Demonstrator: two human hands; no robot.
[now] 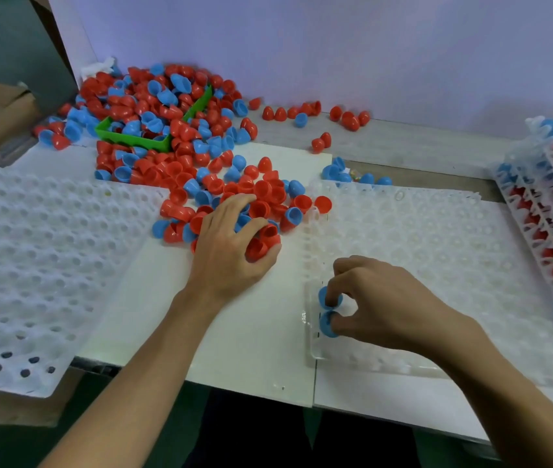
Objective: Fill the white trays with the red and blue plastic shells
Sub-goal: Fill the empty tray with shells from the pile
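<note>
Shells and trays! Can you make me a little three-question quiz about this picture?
1. True or false: the right hand is at two blue shells on the near left edge of the tray in front.
2. What colour are the shells the left hand holds? A red, B blue, C green.
3. Fill in: the big shell pile half buries a ____ bin.

Key: 1 true; 2 A; 3 green.
</note>
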